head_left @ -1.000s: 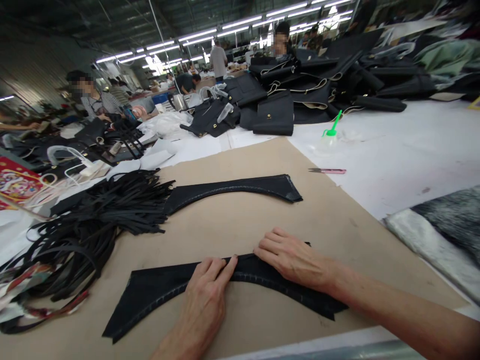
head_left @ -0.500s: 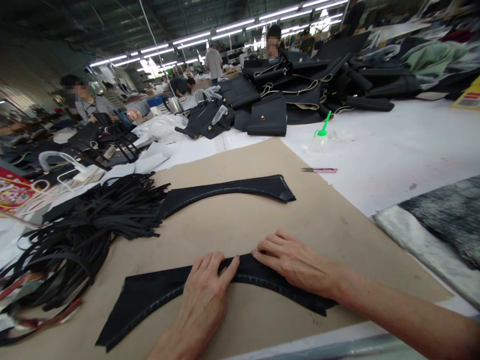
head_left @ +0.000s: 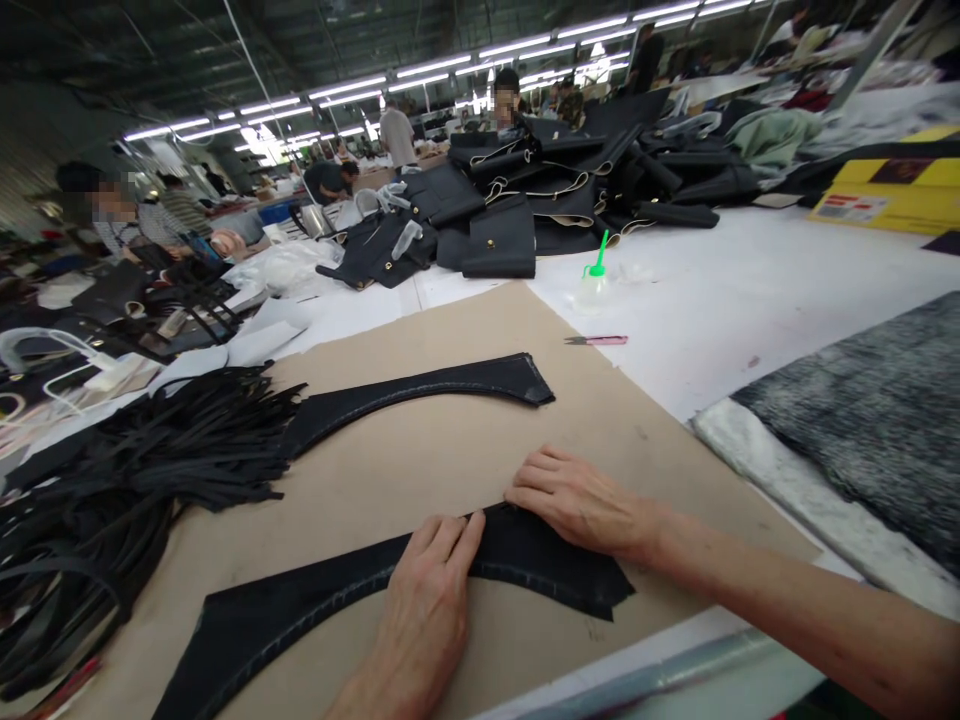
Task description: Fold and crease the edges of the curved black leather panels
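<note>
A black curved panel (head_left: 315, 590) lies on brown paper in front of me, its inner curve marked by a row of pale stitches or ticks. My left hand (head_left: 435, 585) rests flat across the panel's middle, fingers stretched toward its upper edge. At that same edge, a little to the right, my right hand (head_left: 570, 500) has its fingers curled and pressed together on the panel; its fingertips are partly hidden. Farther off lies a second black curved panel (head_left: 420, 388) of similar shape, which neither hand touches.
Black strips (head_left: 202, 430) heap at the left. Pink-handled thread snips (head_left: 596, 340) and a green-tipped bottle (head_left: 598, 270) lie beyond the brown paper (head_left: 420, 460). Black bags (head_left: 495, 235) pile up behind. A yellow box (head_left: 885, 195) and a dark speckled sheet (head_left: 862, 420) are right. People work beyond.
The view has turned right, so the scene sits farther left. On the panel, my left thumb has drawn in toward the fingers, and my right hand stays at the upper edge.
</note>
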Motion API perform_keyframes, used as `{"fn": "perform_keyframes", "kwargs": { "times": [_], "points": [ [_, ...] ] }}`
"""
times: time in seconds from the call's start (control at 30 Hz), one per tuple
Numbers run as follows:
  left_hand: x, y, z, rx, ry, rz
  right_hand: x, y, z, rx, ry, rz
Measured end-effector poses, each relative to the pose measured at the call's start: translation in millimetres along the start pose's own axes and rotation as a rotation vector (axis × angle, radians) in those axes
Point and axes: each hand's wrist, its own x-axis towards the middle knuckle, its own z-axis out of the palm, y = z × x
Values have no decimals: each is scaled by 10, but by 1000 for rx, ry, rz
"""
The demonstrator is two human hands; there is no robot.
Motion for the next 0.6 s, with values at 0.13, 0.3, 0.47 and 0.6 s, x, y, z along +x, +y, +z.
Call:
{"fn": "perform_keyframes", "kwargs": {
  "times": [0.13,0.3,0.47,0.6],
  "points": [
    [54,37,-25,50,-53,-30,-151,59,-29,5,-1,20],
    [111,69,-39,153,-112,-39,-267,50,-14,13,-2,54],
    [191,132,-97,244,-138,3,-302,47,-40,23,-13,62],
    [247,170,-121,285,-168,11,-330,68,-57,12,-12,83]
  ]
}}
